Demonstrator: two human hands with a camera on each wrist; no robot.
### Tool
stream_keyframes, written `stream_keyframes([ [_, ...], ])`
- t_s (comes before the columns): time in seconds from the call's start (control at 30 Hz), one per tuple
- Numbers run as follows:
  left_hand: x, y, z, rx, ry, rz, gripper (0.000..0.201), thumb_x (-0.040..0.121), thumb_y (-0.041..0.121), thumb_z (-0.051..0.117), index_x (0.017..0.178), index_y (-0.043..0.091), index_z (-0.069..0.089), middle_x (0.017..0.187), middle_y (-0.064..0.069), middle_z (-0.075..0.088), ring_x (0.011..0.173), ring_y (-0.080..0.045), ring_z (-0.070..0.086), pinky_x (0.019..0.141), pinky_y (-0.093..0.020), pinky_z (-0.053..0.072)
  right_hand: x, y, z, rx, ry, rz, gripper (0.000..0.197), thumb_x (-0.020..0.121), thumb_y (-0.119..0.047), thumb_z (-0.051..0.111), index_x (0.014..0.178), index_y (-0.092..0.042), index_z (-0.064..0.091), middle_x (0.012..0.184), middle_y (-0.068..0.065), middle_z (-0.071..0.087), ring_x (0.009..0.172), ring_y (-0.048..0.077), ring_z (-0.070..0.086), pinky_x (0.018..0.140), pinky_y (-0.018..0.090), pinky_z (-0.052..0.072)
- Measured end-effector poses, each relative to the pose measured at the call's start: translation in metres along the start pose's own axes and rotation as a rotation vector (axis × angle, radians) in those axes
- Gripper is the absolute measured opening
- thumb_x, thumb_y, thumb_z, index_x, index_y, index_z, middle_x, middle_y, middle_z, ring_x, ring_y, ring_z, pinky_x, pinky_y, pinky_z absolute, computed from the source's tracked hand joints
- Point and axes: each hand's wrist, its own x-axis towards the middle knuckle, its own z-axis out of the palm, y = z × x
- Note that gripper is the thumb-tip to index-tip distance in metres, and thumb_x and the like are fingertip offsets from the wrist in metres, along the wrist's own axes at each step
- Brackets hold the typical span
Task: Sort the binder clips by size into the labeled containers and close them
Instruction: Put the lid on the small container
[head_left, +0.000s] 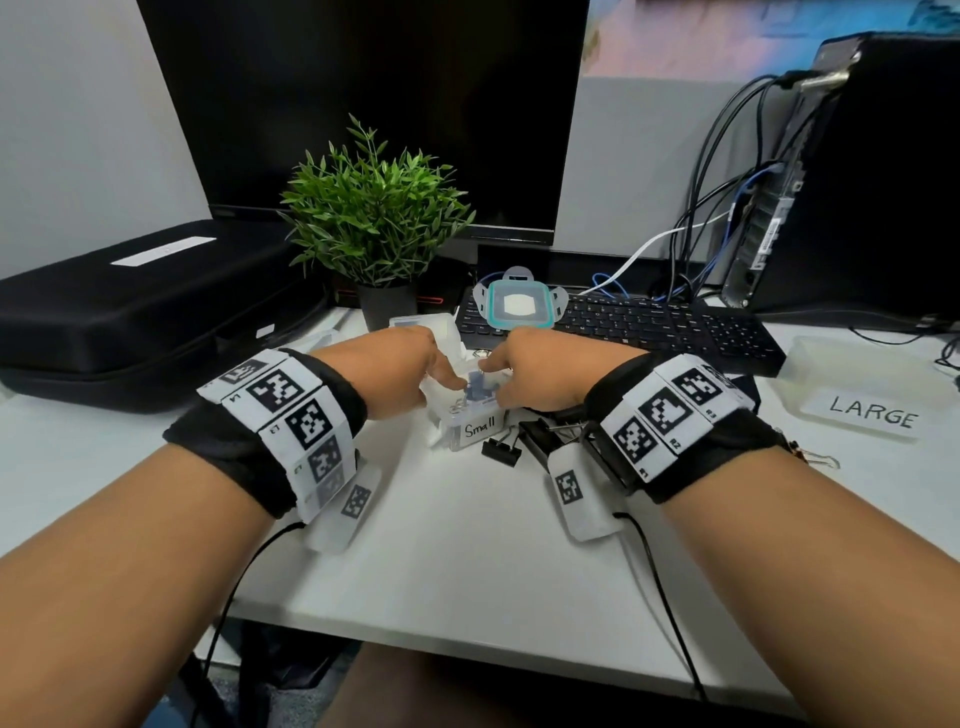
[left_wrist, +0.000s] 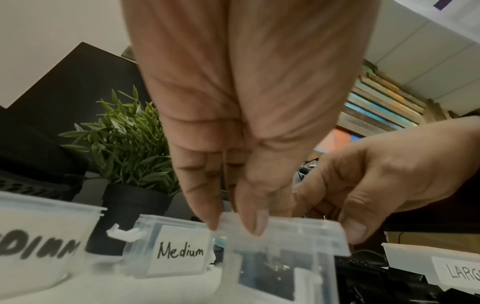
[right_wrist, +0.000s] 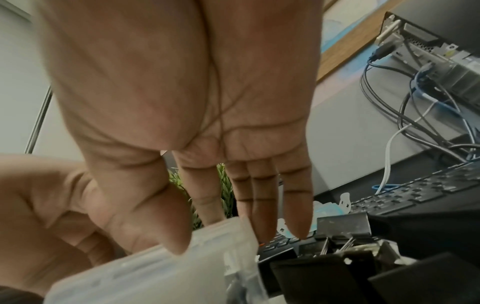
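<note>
The clear box labelled "Small" (head_left: 474, 431) stands mid-desk with blue and silver clips inside. Its clear lid (left_wrist: 283, 234) sits on top, slightly tilted. My left hand (head_left: 447, 382) pinches the lid's left edge between thumb and forefinger (left_wrist: 233, 228). My right hand (head_left: 493, 374) grips the lid's right edge, thumb (right_wrist: 179, 244) on the near side and fingers behind. Loose black binder clips (head_left: 501, 451) lie just right of the box, under my right wrist, with bigger ones (right_wrist: 342, 226) close by.
The "Medium" box (left_wrist: 179, 251) stands behind my left hand. The "LARGE" box (head_left: 862, 384) is open at far right. A teal-rimmed lid (head_left: 519, 304) lies on the keyboard (head_left: 675, 327). A potted plant (head_left: 374, 208), a black case (head_left: 130, 312) and cables stand behind.
</note>
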Motion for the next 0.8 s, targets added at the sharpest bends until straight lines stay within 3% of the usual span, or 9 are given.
stream_keyframes([
  [0.07,-0.002,-0.001,-0.002,-0.042,0.006,0.013,0.051,0.088,0.005,0.059,0.129,0.035,0.055,0.124,0.001,0.047,0.109,-0.017,0.053,0.092,-0.025,0.042,-0.001,-0.001,0.000,-0.030,-0.006,-0.019,0.053,0.091,-0.022,0.052,0.143,-0.020,0.042,0.136,0.004,0.049,0.108,0.020,0.052,0.082,0.026,0.040],
  [0.17,-0.004,-0.003,-0.003,-0.075,0.012,0.019,0.053,0.087,0.002,0.059,0.128,0.035,0.056,0.128,0.003,0.052,0.098,-0.013,0.056,0.083,-0.020,0.042,-0.001,-0.003,0.004,-0.165,-0.005,-0.061,0.044,0.088,-0.021,0.050,0.132,-0.017,0.051,0.107,0.003,0.047,0.089,0.019,0.049,0.073,0.030,0.044],
  [0.23,-0.005,-0.001,-0.002,-0.085,0.006,0.007,0.053,0.088,0.005,0.059,0.130,0.037,0.053,0.123,0.006,0.057,0.091,-0.011,0.054,0.080,-0.017,0.038,-0.003,-0.001,0.007,-0.230,-0.009,-0.093,0.040,0.086,-0.023,0.051,0.125,-0.018,0.052,0.111,0.003,0.046,0.098,0.022,0.051,0.081,0.035,0.048],
  [0.3,-0.005,0.003,0.000,-0.094,-0.006,0.005,0.054,0.087,0.010,0.062,0.131,0.038,0.052,0.103,0.007,0.061,0.086,-0.011,0.053,0.078,-0.018,0.039,-0.006,0.006,0.006,-0.242,-0.033,-0.104,0.044,0.086,-0.030,0.054,0.128,-0.021,0.048,0.121,0.003,0.045,0.108,0.023,0.051,0.090,0.038,0.048],
  [0.4,-0.002,0.009,0.001,-0.105,-0.012,0.044,0.055,0.085,0.008,0.063,0.131,0.037,0.052,0.086,0.011,0.052,0.083,-0.010,0.051,0.074,-0.019,0.038,-0.009,0.016,0.004,-0.223,-0.076,-0.097,0.056,0.085,-0.039,0.057,0.137,-0.026,0.042,0.131,0.001,0.043,0.116,0.023,0.048,0.097,0.040,0.045],
  [0.57,0.002,0.019,0.002,-0.023,-0.002,0.049,0.060,0.084,0.014,0.065,0.135,0.038,0.045,0.098,0.010,0.054,0.087,-0.010,0.048,0.078,-0.022,0.040,-0.008,0.024,0.005,-0.114,-0.057,-0.066,0.066,0.081,-0.038,0.063,0.142,-0.032,0.037,0.137,-0.003,0.040,0.124,0.021,0.045,0.102,0.039,0.042],
  [0.67,0.006,0.026,0.002,0.029,-0.075,0.021,0.076,0.079,0.022,0.072,0.142,0.036,0.031,0.118,0.002,0.057,0.092,-0.013,0.048,0.079,-0.025,0.040,-0.006,0.029,0.001,-0.077,-0.035,-0.048,0.066,0.081,-0.042,0.065,0.141,-0.031,0.041,0.142,-0.005,0.040,0.126,0.019,0.044,0.106,0.039,0.039],
  [0.8,0.015,0.033,0.001,0.050,-0.185,-0.004,0.103,0.072,0.025,0.080,0.149,0.030,0.011,0.130,-0.002,0.054,0.112,-0.020,0.054,0.082,-0.026,0.039,-0.005,0.033,-0.002,-0.031,-0.009,-0.020,0.058,0.084,-0.043,0.064,0.138,-0.028,0.046,0.136,-0.004,0.049,0.117,0.017,0.049,0.096,0.031,0.041],
])
